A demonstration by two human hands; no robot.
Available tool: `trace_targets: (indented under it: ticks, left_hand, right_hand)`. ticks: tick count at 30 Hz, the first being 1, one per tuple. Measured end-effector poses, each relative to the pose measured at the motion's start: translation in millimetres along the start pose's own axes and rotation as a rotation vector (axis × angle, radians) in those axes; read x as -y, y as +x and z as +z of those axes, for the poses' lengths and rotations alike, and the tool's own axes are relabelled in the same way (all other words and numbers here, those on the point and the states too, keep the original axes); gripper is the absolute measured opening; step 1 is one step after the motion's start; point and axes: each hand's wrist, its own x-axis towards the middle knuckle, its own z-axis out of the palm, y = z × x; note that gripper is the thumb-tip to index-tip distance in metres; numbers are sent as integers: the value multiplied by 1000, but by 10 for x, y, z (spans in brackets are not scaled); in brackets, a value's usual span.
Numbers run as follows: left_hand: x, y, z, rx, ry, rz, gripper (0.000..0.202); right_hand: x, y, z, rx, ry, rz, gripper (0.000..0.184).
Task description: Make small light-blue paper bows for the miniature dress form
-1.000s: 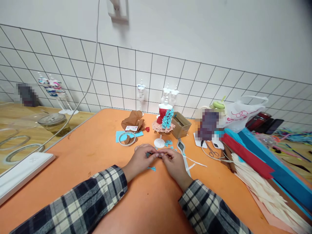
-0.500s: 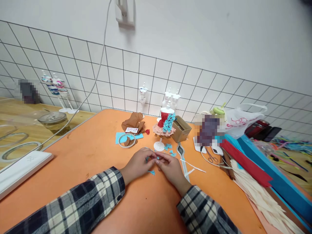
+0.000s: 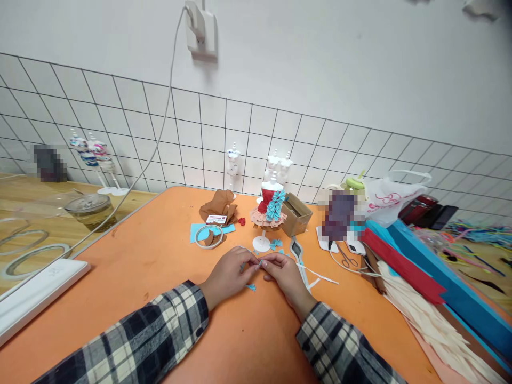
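Observation:
Fingertips nearly meeting, my left hand (image 3: pixel 228 274) and my right hand (image 3: pixel 285 274) pinch a tiny piece of light-blue crepe paper (image 3: pixel 261 262) between them. Most of the piece is hidden by the fingers. Just beyond stands a small white dress-form mannequin (image 3: pixel 272 186) on a round base, wearing a red bodice, blue ruffles (image 3: pixel 276 206) down one side and a pink ruffled skirt (image 3: pixel 260 217). Gathered blue paper bits (image 3: pixel 276 244) lie by its base. Another blue scrap (image 3: pixel 250 288) rests on the table below my left fingers.
Left of the mannequin lie brown paper (image 3: pixel 216 205), a tape roll (image 3: pixel 209 236) and a small box (image 3: pixel 216 219). Behind it are a cardboard box (image 3: pixel 298 216) and more mannequins (image 3: pixel 233 160). Tweezers (image 3: pixel 297 250), scissors (image 3: pixel 349 260) and coloured paper strips (image 3: pixel 404 261) lie right. A white power strip (image 3: pixel 44 293) is left.
The view has tilted up a little, so the scene sits slightly lower. Both hands stay together at the same spot, with small finger movements around the blue paper.

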Motion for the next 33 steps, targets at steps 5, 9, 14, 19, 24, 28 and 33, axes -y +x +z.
trace_targets:
  ticks: [5,9,14,19,24,28,33]
  left_hand:
    - [14,-4,25,-10,-72,-20,8]
    - [6,-4,-10,0,-107,9,11]
    - [3,3,-25,26,-168,13,25]
    - [18,17,59,18,-116,4,22]
    - [-30,19,55,64,-42,-26,21]
    - [-80,-4,13,99,40,2,21]
    - [-103,-13,7,102,38,-3,18]
  right_hand:
    - [76,-43,-13,3,253,-33,27]
    - [83,-51,-1,33,358,-30,26]
    - [47,-23,2,-22,222,-36,33]
    - [79,-41,58,-34,144,-86,44]
    - [113,-109,145,-1,205,-86,46]
    - [135,-119,125,21,336,-76,47]
    - [156,-86,56,-21,418,-77,44]
